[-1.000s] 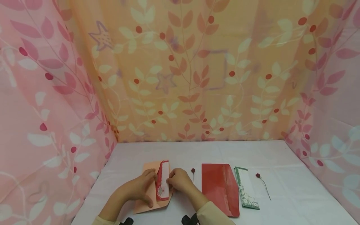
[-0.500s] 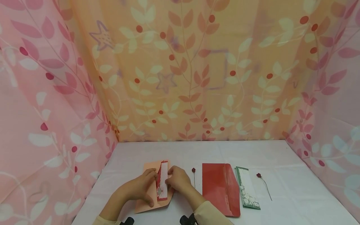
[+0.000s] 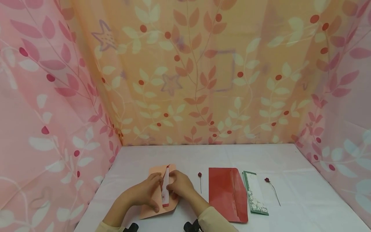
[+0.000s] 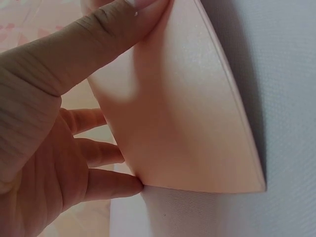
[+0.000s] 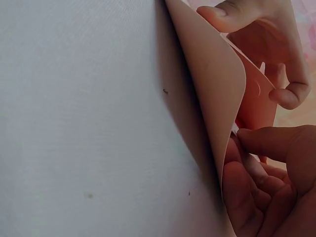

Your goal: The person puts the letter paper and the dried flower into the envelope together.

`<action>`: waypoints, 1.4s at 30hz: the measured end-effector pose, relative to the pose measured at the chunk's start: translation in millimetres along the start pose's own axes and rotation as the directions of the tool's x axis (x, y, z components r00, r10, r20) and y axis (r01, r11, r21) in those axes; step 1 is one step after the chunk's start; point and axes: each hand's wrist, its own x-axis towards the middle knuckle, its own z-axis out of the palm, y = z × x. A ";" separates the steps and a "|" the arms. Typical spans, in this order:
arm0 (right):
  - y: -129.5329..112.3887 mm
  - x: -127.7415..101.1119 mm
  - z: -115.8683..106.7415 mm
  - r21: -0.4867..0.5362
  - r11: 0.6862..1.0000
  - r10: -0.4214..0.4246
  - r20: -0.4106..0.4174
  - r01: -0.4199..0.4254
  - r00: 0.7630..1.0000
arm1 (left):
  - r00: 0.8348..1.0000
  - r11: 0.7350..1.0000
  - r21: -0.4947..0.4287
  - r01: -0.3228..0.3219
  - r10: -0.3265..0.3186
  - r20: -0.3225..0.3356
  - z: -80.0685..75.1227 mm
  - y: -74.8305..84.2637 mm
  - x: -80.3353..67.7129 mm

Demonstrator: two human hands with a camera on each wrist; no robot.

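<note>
Near the surface's [image 3: 290,161] front-left edge lies a peach envelope [image 3: 152,206], flap bowed upward; left hand [image 3: 145,193] pinches it; right hand [image 3: 181,185] pinches a red-and-white floral card [image 3: 165,188] standing edgewise inside.

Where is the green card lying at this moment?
In the head view, the green card lies flat on the table's right side, beside the red envelope and left of a small rose.

White table [image 3: 220,154], peach envelope [image 3: 155,209], red envelope [image 3: 227,193], green card [image 3: 255,193], two rosebud stems [image 3: 200,182]
</note>
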 end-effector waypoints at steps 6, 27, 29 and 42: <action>2.6 1.2 6.1 0.081 0.997 -0.011 0.040 0.008 0.999 | 0.999 0.999 -0.003 -0.033 0.033 -0.010 1.2 -3.1 0.1; 1.9 3.3 16.0 0.146 0.989 -0.002 0.097 -0.012 0.995 | 0.996 0.996 0.009 -0.088 0.088 -0.019 -0.7 -7.4 2.9; 1.2 2.9 16.3 0.146 0.989 -0.003 0.098 -0.011 0.995 | 0.995 0.995 0.010 -0.098 0.098 -0.021 -0.7 -6.7 3.6; 3.0 2.9 20.3 0.112 0.994 -0.029 0.097 0.018 0.995 | 0.994 0.994 -0.005 -0.109 0.108 -0.012 -0.1 -2.1 5.7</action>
